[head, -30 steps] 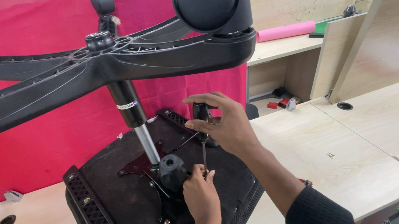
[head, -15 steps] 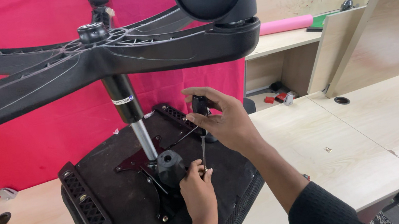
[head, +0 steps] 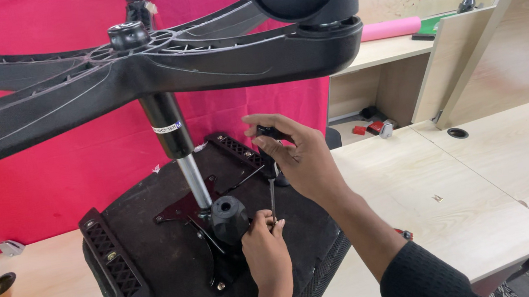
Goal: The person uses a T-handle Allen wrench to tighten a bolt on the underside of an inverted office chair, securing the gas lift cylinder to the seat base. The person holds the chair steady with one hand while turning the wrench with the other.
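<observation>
hiding screwdriver [head: 272, 192] tip: left hand [head: 265, 247]

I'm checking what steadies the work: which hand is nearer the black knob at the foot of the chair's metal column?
Left. The left hand sits right beside the black knob, at the screwdriver's tip; the right hand is higher and farther right, gripping the screwdriver handle.

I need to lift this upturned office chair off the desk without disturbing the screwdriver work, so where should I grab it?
Grip the black gas-lift column just under the star base, coming in from the left. It stands upright and bare there, a round post that fingers can wrap, while the right hand and left hand work the screwdriver on its right side.
</observation>
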